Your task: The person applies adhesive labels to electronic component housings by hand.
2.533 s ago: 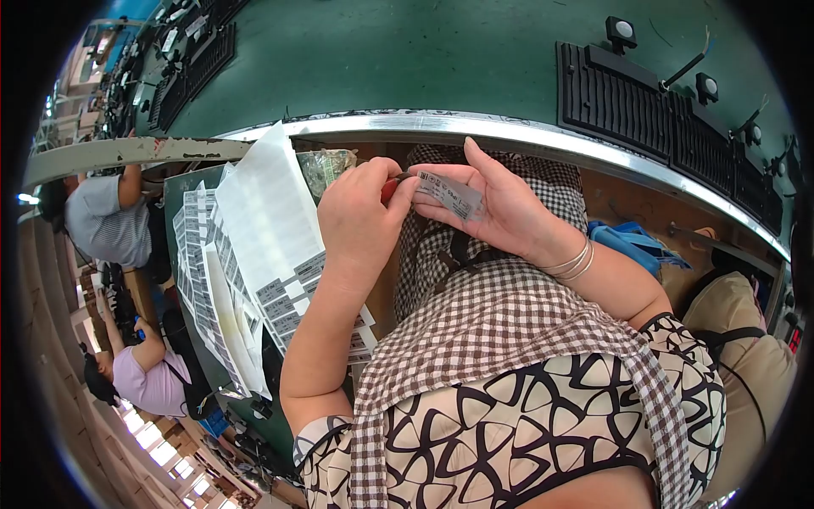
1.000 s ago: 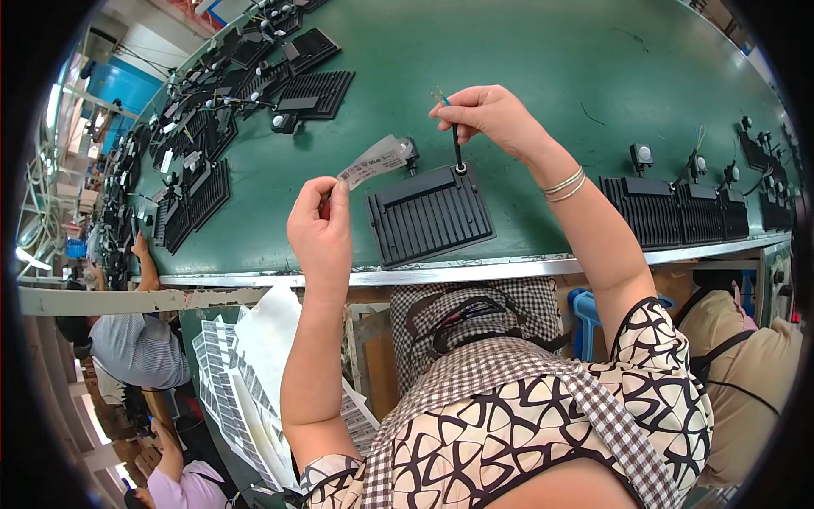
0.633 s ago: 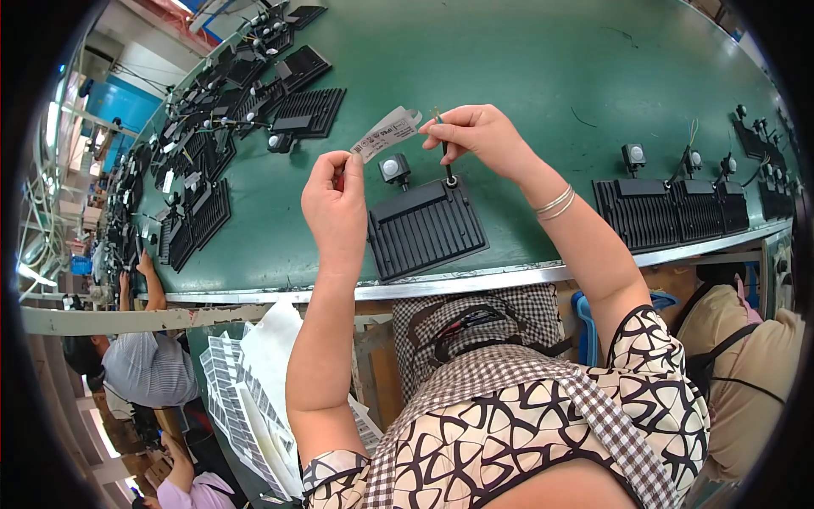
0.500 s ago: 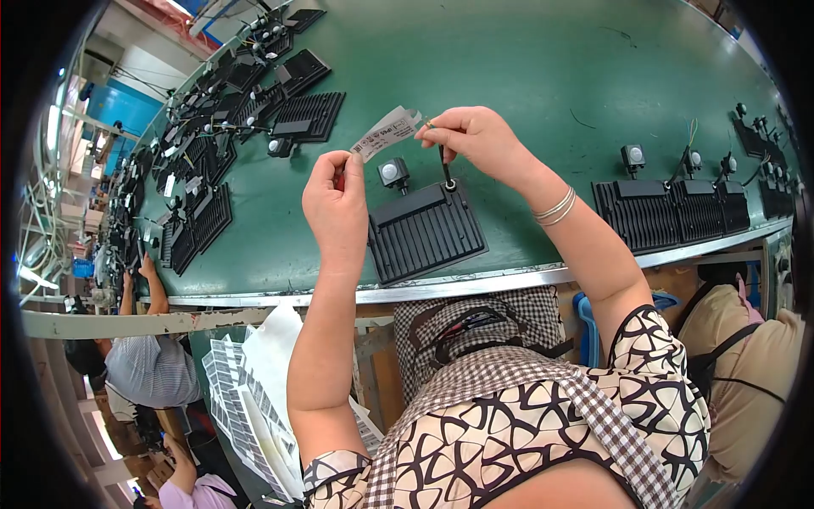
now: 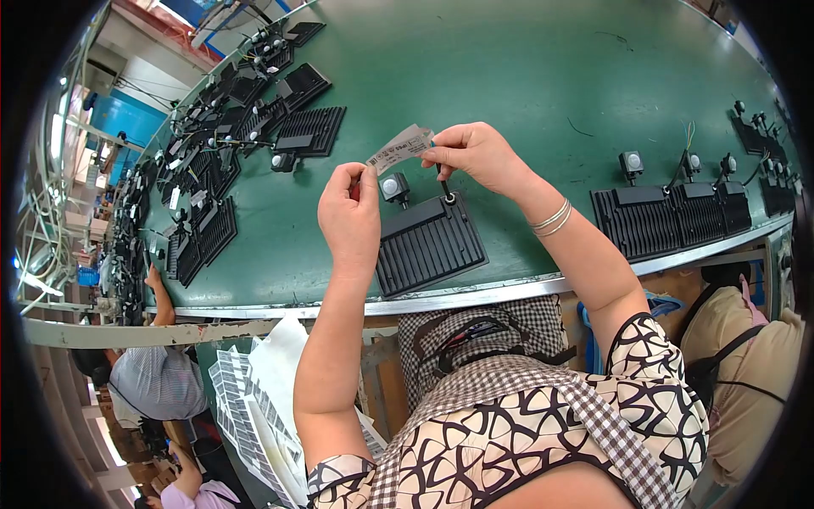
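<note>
My left hand (image 5: pixel 349 216) pinches the left end of a silvery printed label (image 5: pixel 398 151), with a bit of something red just showing at its fingers. The label's other end meets the fingertips of my right hand (image 5: pixel 479 154). Those fingers are closed on a black cable (image 5: pixel 443 180), whose thin wire ends show above them. This cable rises from a black finned floodlight (image 5: pixel 431 246) lying on the green table under my hands. A motion sensor (image 5: pixel 393 187) with a white dome sticks out from the floodlight's far edge, close to my left hand.
Several similar floodlights (image 5: pixel 644 222) line the table's edge at right. More lie piled at left, one floodlight (image 5: pixel 310 131) nearest. Printed label sheets (image 5: pixel 246 416) hang below the metal table edge (image 5: pixel 509 288). Co-workers sit at left, and a person (image 5: pixel 746 373) is at right.
Both hands have come slightly down and to the right, with the label between them. A co-worker's arms at far left have shifted.
</note>
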### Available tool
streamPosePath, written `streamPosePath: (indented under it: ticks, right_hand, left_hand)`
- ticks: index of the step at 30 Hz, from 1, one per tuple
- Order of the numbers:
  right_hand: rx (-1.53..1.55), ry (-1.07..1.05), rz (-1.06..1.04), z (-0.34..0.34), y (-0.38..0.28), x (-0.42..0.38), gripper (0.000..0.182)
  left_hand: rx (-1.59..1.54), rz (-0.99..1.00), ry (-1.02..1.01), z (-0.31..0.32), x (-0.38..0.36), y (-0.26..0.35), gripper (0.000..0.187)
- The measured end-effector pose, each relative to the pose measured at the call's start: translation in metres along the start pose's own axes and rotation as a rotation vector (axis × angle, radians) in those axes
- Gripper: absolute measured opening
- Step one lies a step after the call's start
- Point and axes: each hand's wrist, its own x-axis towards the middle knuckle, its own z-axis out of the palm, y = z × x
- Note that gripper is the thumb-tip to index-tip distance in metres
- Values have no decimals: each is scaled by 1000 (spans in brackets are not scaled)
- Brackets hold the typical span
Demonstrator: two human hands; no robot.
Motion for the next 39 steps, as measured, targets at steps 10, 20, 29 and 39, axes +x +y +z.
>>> streamPosePath:
  ticks: [10, 20, 29, 39]
  right_hand:
    - [43, -13, 95, 1, 14, -8, 21]
    - [81, -65, 193, 1, 58, -21, 22]
    - [158, -11, 104, 9, 62, -25, 48]
    - [210, -84, 125, 21, 63, 1, 41]
  left_hand:
    - [175, 99, -35, 6, -3, -5, 16]
    - [323, 85, -166, 15, -16, -18, 15]
    - [371, 83, -147, 2, -16, -42, 15]
    - [350, 98, -126, 4, -14, -44, 15]
